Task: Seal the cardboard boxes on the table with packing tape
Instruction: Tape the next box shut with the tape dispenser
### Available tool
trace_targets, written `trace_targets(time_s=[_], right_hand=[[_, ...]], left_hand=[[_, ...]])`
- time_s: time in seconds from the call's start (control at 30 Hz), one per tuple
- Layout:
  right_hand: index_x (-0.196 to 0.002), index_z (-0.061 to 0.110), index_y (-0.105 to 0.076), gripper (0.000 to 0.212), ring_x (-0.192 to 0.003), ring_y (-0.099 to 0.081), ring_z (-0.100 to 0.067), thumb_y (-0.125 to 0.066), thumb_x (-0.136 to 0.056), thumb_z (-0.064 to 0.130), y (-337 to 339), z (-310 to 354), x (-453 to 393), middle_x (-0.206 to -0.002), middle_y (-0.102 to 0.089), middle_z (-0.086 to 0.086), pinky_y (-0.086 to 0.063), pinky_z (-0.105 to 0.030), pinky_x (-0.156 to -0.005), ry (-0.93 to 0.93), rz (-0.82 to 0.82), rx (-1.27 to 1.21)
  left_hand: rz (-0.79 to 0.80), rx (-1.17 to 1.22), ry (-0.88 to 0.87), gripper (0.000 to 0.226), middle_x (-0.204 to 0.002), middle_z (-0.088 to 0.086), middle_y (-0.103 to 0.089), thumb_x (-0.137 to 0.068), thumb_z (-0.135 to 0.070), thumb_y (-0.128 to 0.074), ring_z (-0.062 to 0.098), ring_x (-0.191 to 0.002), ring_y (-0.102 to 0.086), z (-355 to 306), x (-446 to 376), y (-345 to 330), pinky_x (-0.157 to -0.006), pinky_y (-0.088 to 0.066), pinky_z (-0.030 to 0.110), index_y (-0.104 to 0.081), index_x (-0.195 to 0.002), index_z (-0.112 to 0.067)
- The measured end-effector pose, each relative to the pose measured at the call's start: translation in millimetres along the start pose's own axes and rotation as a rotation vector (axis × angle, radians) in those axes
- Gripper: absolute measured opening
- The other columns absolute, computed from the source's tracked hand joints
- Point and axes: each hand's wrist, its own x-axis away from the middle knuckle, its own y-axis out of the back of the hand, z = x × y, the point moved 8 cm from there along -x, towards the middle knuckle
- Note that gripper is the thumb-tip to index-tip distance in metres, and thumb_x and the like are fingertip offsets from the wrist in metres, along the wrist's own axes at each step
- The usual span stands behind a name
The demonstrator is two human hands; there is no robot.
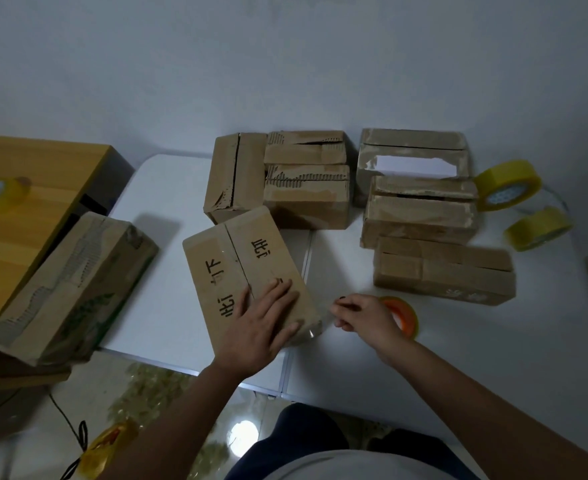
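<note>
At near centre of white table (167,271), left hand (261,327) presses flat, fingers straight, on printed box (244,268). Just right, right hand (361,317) pinches clear tape end off orange-core roll (403,317). Other boxes (420,216), yellow rolls (509,185) far right.

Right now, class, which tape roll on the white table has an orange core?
The roll under the right hand; the two at the table's right edge are all yellow.

Bare forearms, pale shirt (348,465), seemingly dark trousers (306,427)
</note>
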Motion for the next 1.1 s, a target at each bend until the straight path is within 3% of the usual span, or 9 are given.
trace_targets(time_s=[0.17,0.3,0.43,0.6,0.73,0.83,0.93,1.1], right_hand=[[-0.101,0.005,-0.069,0.015,-0.075,-0.065,-0.015,-0.066,-0.091,0.015,-3.8,-12.2,-3.6,-0.081,-0.068,-0.008,-0.054,-0.017,-0.066,-0.087,0.035,-0.092],[-0.090,0.012,-0.068,0.006,-0.079,-0.063,-0.014,-0.064,-0.093,0.016,-4.2,-6.5,-4.0,-0.083,-0.067,-0.006,-0.050,-0.017,-0.065,-0.028,0.047,-0.049],[-0.095,0.010,-0.067,0.010,-0.082,-0.062,-0.013,-0.061,-0.094,0.017,-6.4,-8.6,-4.8,-0.090,-0.067,-0.006,-0.049,-0.018,-0.066,0.021,0.026,-0.015],[-0.090,0.012,-0.065,0.014,-0.080,-0.060,-0.010,-0.058,-0.096,0.024,-8.1,-9.8,-4.9,-0.086,-0.066,-0.003,-0.046,-0.019,-0.069,0.087,-0.006,0.035],[-0.080,0.011,-0.060,0.020,-0.068,-0.053,-0.006,-0.060,-0.094,0.024,-4.9,-5.9,-8.6,-0.075,-0.061,-0.004,-0.041,-0.019,-0.064,0.240,-0.087,0.166],[-0.079,0.014,-0.056,0.019,-0.061,-0.049,-0.002,-0.057,-0.096,0.023,-4.9,-4.1,-8.5,-0.070,-0.058,0.001,-0.038,-0.017,-0.059,0.304,-0.106,0.216],[-0.080,0.016,-0.054,0.020,-0.059,-0.049,-0.002,-0.054,-0.098,0.022,-6.0,2.2,-5.7,-0.067,-0.056,0.002,-0.036,-0.016,-0.057,0.369,-0.103,0.258],[-0.080,0.016,-0.050,0.021,-0.064,-0.048,-0.007,-0.051,-0.100,0.021,-14.0,5.6,-12.9,-0.069,-0.049,0.005,-0.033,-0.017,-0.058,0.497,-0.090,0.365]], left_hand=[[0.008,-0.081,-0.037,0.068,-0.160,-0.003,-0.030,-0.097,-0.065,-0.038,0.015,-0.150,-0.022,-2.5,0.6,-3.5,-0.118,-0.015,0.057,-0.035,-0.151,-0.022],[0.016,-0.138,-0.054,0.074,-0.159,0.002,-0.033,-0.096,-0.069,-0.036,0.021,-0.149,-0.026,-2.8,0.8,-9.9,-0.117,-0.017,0.058,-0.033,-0.150,-0.020],[0.038,-0.217,-0.061,0.072,-0.158,0.007,-0.035,-0.097,-0.066,-0.032,0.026,-0.147,-0.029,-6.2,-1.6,-17.8,-0.114,-0.021,0.060,-0.032,-0.150,-0.017],[0.069,-0.225,-0.057,0.088,-0.160,0.002,-0.030,-0.083,-0.071,-0.054,0.025,-0.150,-0.022,-5.8,-0.4,-17.5,-0.114,-0.020,0.062,-0.031,-0.154,-0.024],[-0.003,-0.191,0.013,0.079,-0.140,0.003,-0.051,-0.082,-0.079,-0.049,0.029,-0.133,-0.043,-15.1,-12.8,-4.5,-0.108,-0.030,0.060,-0.047,-0.142,-0.026],[-0.011,-0.204,0.092,0.068,-0.130,0.005,-0.056,-0.085,-0.075,-0.050,0.031,-0.125,-0.047,-22.2,-21.7,-8.3,-0.103,-0.034,0.059,-0.049,-0.131,-0.025],[-0.001,-0.195,0.119,0.069,-0.135,0.004,-0.051,-0.086,-0.073,-0.049,0.032,-0.131,-0.044,-20.8,-18.7,-12.5,-0.105,-0.033,0.061,-0.045,-0.136,-0.025],[0.079,-0.228,-0.018,0.080,-0.155,0.006,-0.038,-0.090,-0.069,-0.044,0.031,-0.147,-0.029,-14.5,-4.0,-17.4,-0.111,-0.028,0.063,-0.029,-0.154,-0.023]])
